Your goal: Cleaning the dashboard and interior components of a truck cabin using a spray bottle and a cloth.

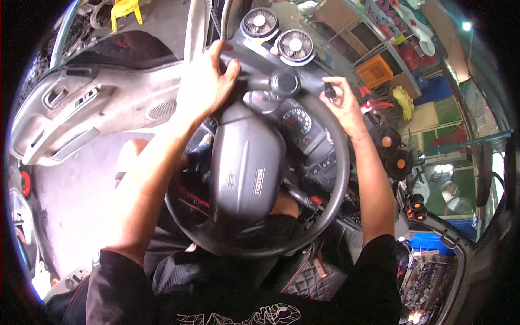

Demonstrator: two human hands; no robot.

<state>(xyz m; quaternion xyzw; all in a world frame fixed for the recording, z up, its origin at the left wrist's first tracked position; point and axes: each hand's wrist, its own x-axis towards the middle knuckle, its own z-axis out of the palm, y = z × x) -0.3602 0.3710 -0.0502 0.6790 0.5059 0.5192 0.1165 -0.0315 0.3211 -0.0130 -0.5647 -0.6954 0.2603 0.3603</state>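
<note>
I sit behind a dark steering wheel (343, 166) with an Isuzu badge on its hub cover (248, 162). My left hand (209, 79) reaches over the upper left of the wheel, near the dashboard's edge and the windscreen pillar. Its thumb and forefinger are spread; whatever lies under the palm is hidden. At the upper right, just past the wheel rim, the fingertips of my right hand (345, 105) pinch a small black cylindrical part (330, 92). Between the hands is a round black knob-like fitting (284, 83), above the instrument cluster (300, 124).
A twin-head fan (295, 44) stands on the dashboard. The driver's door (97, 109) is swung out at the left. Several round fittings with orange centres (386, 141) line the right side of the dash. Outside are a yellow plastic chair (126, 12) and an orange crate (373, 72).
</note>
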